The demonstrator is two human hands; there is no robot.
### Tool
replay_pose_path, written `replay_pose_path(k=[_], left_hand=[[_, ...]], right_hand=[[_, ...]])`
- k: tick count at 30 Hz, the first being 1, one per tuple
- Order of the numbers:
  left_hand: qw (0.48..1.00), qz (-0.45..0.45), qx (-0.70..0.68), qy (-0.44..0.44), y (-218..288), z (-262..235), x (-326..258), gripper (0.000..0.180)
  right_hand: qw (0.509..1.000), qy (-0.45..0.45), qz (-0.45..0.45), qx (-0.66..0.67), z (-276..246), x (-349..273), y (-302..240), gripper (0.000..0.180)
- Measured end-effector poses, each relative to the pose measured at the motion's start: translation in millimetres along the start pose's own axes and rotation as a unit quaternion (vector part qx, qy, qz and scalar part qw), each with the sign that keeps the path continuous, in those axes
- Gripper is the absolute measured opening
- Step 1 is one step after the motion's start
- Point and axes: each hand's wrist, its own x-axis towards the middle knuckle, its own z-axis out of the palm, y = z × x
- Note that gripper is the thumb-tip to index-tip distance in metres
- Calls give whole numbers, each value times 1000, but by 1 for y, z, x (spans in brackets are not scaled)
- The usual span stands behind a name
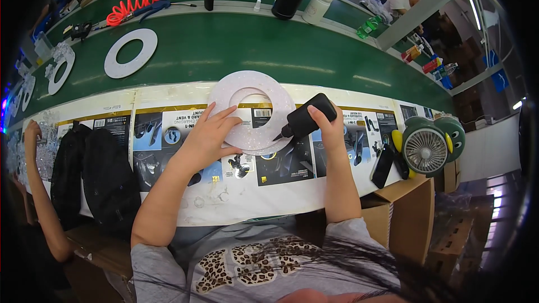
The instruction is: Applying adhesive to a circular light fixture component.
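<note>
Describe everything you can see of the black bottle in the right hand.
The black bottle looks like opaque plastic: a smooth, rounded body, a narrower collar and a thin tapered nozzle. It is tilted, base toward upper right, nozzle toward lower left. The right hand grips it, thumb on the body. The nozzle tip is at the lower right part of the white ring; contact is unclear. Contents can't be seen.
</note>
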Motion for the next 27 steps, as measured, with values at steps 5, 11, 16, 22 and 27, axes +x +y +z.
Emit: replay_pose_path(k=[5,11,16,22,27], left_hand=[[1000,6,1,-1,0,0,0,57],[1000,4,-2,-3,0,1,0,58],[1000,6,0,-3,0,0,0,59],[1000,6,3,-8,1,0,0,59],[1000,4,2,-7,-1,0,-1,59]], right_hand=[[1000,-9,0,2,0,0,2,20],[1000,-14,1,8,0,0,2,20],[1000,-3,7,5,-3,0,2,21],[1000,-6,6,0,-5,1,1,21],[1000,-4,12,-4,-4,1,2,21]])
